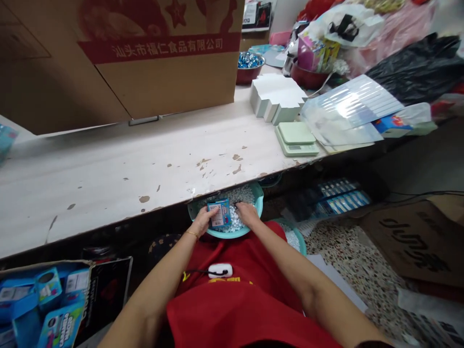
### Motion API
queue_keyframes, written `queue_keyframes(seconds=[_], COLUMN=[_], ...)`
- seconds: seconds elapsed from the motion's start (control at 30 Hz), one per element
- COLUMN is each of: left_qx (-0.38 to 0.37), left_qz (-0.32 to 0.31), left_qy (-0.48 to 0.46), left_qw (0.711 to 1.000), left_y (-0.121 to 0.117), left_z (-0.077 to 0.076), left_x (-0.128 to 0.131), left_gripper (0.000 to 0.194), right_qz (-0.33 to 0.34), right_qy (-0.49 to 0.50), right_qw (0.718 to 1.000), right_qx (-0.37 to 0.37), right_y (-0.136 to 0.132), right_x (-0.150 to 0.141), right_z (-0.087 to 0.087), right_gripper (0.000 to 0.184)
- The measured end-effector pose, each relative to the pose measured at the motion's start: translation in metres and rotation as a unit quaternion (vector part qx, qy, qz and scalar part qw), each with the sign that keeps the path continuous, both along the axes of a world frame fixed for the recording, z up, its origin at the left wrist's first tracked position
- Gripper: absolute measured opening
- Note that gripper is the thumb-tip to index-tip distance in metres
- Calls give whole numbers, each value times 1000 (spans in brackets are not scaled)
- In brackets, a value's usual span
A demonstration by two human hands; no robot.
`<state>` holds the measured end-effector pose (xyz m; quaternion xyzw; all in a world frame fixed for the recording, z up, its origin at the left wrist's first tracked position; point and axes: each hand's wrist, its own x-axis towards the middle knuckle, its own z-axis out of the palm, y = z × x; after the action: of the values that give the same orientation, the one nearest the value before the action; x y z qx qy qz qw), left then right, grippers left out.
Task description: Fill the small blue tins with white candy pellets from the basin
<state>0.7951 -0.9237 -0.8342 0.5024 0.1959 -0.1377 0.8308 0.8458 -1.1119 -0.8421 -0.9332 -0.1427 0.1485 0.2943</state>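
My left hand (203,221) grips a small blue printed box (220,214) over a teal bowl (258,195) that rests on my lap under the table's edge. The bowl is full of small white pellets (242,195). My right hand (247,213) lies among the pellets just right of the box, with its fingers curled down; what they hold is hidden. A thin gold bracelet sits on my left wrist.
A worn white table (145,159) carries a big cardboard carton (145,58), folded white boxes (277,99), a green scale (296,138) and clear plastic sheets (348,113). A carton of blue boxes (43,304) stands at lower left. A second teal bowl (295,237) is by my right thigh.
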Motion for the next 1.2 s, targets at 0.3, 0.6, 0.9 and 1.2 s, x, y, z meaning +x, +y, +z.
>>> queue_keyframes(seconds=[0.3, 0.6, 0.9, 1.2], left_qx=[308, 487, 564, 520], left_qz=[24, -72, -112, -81], left_qy=[-143, -196, -194, -211], left_qw=[940, 848, 795, 824], left_y=[41, 29, 12, 15], left_z=[35, 33, 41, 33], left_x=[-32, -13, -5, -5], left_gripper=[43, 33, 38, 38], right_qz=[125, 218, 308, 292], right_qy=[-32, -58, -145, -180], right_qw=[991, 973, 898, 883], right_qx=[-20, -41, -279, -319], right_y=[-34, -32, 6, 5], right_x=[17, 21, 22, 14], right_z=[21, 107, 166, 196], right_gripper=[31, 29, 23, 23])
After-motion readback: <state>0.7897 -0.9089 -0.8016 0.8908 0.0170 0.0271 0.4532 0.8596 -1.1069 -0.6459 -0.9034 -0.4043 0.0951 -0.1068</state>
